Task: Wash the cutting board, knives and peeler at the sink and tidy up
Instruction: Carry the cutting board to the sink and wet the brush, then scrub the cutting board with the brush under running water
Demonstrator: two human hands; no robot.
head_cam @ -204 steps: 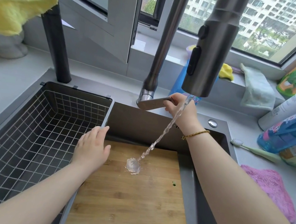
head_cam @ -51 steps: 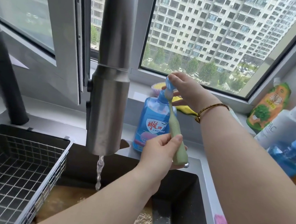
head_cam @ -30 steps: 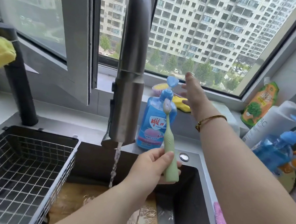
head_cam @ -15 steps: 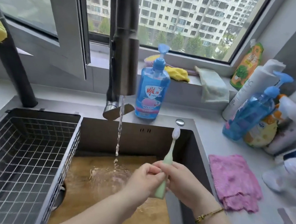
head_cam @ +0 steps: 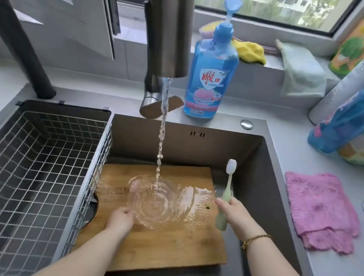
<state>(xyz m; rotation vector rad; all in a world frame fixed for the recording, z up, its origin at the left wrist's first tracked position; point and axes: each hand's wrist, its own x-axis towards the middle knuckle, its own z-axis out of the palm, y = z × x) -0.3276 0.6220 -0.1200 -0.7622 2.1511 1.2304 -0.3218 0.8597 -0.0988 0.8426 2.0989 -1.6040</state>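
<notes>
A wooden cutting board (head_cam: 161,248) lies flat in the dark sink (head_cam: 260,185). Water from the steel faucet (head_cam: 169,32) falls on the board's middle and spreads in ripples. My right hand (head_cam: 233,212) grips a pale green toothbrush-like brush (head_cam: 225,199) by its handle, white bristles pointing up, over the board's right edge. My left hand (head_cam: 120,219) rests with curled fingers on the wet board, left of the stream and holding nothing. No knives or peeler are in view.
A wire drying basket (head_cam: 27,163) fills the sink's left half. A blue dish soap pump bottle (head_cam: 211,72) stands behind the sink. A pink cloth (head_cam: 319,209) lies on the right counter near more bottles (head_cam: 360,110). Cloths lie on the window sill.
The brush has passed from my left hand to my right hand alone. My left hand has dropped onto the wet board. The view has tilted down toward the sink.
</notes>
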